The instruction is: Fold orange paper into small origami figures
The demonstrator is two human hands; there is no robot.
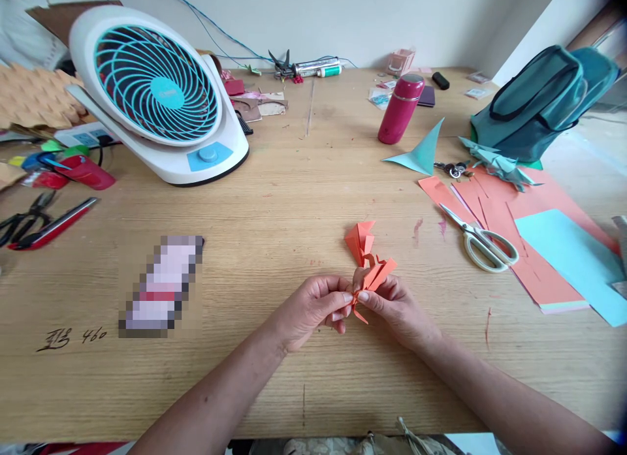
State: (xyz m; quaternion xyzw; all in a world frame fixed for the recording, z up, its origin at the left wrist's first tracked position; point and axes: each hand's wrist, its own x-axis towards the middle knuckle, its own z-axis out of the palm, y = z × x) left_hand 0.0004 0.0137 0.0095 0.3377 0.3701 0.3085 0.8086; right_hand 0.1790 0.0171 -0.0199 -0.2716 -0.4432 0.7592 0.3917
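Both my hands meet over the near middle of the table, pinching a small folded piece of orange origami paper [376, 275]. My left hand [313, 308] grips its lower left part between thumb and fingertips. With thumb and fingers closed, my right hand [399, 311] holds the same piece from the right. A narrow orange tip points down below the fingertips, and pointed flaps stick up above them. Just beyond my hands is another folded orange shape [360, 239]; whether it joins the held piece I cannot tell. The fingers hide part of the folds.
Scissors [484, 246] lie on orange sheets [553, 272] at right, beside a light blue sheet [573, 252]. Behind them are teal folded paper [421, 151], a magenta bottle [400, 109] and a teal bag [533, 102]. A fan [161, 96], a blurred phone [161, 285] and a red cutter [53, 225] occupy the left.
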